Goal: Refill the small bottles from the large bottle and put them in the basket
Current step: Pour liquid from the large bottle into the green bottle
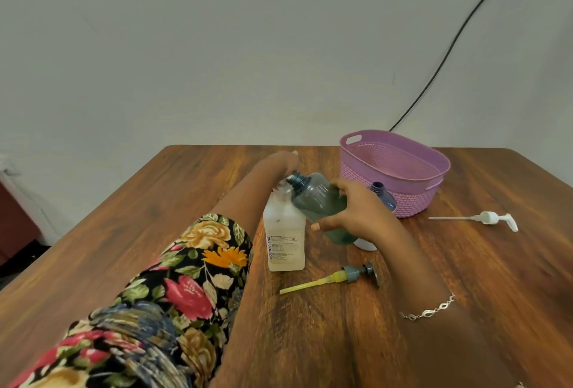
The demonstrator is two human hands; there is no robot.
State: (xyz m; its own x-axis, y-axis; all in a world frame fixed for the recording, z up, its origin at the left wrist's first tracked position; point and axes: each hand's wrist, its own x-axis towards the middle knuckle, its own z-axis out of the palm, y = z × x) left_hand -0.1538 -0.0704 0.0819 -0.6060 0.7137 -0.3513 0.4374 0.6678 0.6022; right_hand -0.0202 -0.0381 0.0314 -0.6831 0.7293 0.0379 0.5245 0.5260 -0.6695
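Two grips | right hand [356,210] holds green bottle [316,198] | left hand [286,161] seemingly holds white bottle [283,241]

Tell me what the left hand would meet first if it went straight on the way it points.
Nothing close, it seems: the left hand points over bare table toward its far edge, passing left of the basket. Depth is unclear.

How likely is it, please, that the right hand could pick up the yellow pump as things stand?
Probably not yet: the right hand grips the tilted green bottle. The yellow pump itself lies uncovered on the table close by.
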